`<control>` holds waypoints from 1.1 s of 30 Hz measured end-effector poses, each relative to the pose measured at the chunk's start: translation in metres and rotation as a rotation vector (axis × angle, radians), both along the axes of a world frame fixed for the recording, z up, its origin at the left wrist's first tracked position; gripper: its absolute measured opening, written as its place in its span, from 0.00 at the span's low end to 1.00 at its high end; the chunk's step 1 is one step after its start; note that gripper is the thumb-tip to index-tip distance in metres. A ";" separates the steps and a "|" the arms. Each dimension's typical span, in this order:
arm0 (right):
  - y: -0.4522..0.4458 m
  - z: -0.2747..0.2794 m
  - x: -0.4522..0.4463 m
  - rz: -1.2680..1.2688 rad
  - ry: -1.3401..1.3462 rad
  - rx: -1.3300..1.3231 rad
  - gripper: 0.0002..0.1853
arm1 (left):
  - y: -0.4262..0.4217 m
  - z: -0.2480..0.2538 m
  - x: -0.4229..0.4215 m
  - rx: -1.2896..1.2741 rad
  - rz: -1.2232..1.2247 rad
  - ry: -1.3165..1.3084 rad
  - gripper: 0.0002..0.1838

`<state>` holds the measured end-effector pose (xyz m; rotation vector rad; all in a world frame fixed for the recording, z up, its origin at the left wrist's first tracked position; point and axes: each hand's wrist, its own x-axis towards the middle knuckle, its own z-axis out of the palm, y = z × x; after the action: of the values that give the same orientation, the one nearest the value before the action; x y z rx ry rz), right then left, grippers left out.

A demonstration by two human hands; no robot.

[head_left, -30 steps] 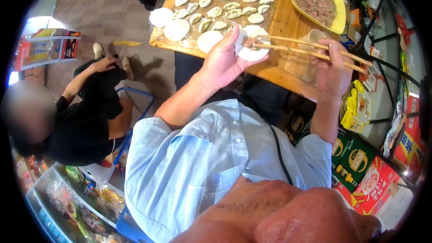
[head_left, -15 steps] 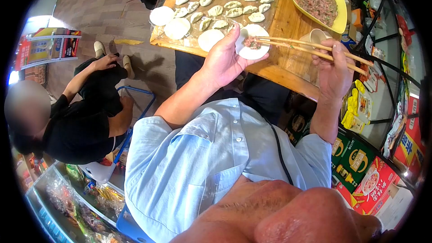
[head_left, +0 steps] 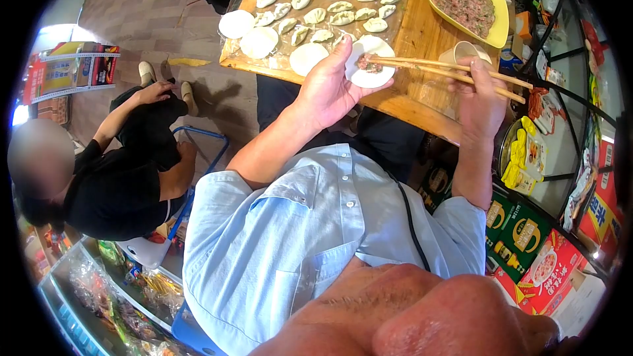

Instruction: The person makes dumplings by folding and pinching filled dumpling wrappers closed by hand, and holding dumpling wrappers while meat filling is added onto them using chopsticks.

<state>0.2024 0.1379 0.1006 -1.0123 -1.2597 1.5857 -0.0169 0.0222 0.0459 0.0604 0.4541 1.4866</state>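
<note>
A round white dough wrapper (head_left: 381, 49) rests on the fingers of my left hand (head_left: 323, 89), with the thumb at its left edge. On the wrapper's middle lies a small lump of meat filling (head_left: 368, 63). My right hand (head_left: 484, 97) grips a pair of wooden chopsticks (head_left: 455, 66), whose tips touch the filling. Several folded dumplings (head_left: 341, 18) lie in rows on a film-covered board, and flat wrappers (head_left: 259, 43) lie along its near edge. A yellow tray (head_left: 501, 23) of minced filling (head_left: 461, 1) is at the back right.
The wooden table (head_left: 409, 109) ends just beyond my body. A cup (head_left: 463, 53) stands near my right hand. At the left, a person in black (head_left: 125, 184) sits beside a blue-framed chair (head_left: 214, 137). Shelves with packets (head_left: 524, 158) stand at the right.
My right hand and the chopsticks have shifted slightly left, their tips still at the filling. The filling looks more pressed onto the wrapper. My left hand has barely moved.
</note>
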 end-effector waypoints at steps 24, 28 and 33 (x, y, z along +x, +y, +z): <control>0.010 0.012 0.018 -0.193 0.132 0.096 0.16 | 0.005 -0.005 0.003 -0.012 -0.024 0.011 0.35; 0.055 0.013 0.039 -0.347 0.118 0.457 0.15 | 0.004 -0.005 0.004 -0.028 -0.040 0.013 0.36; 0.129 -0.014 0.068 -0.470 -0.034 0.434 0.13 | 0.003 -0.003 0.006 -0.024 -0.048 0.023 0.36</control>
<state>0.2703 0.2674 0.0866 -0.9637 -1.2081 0.8928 -0.0113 0.0249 0.0428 0.0693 0.4856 1.4346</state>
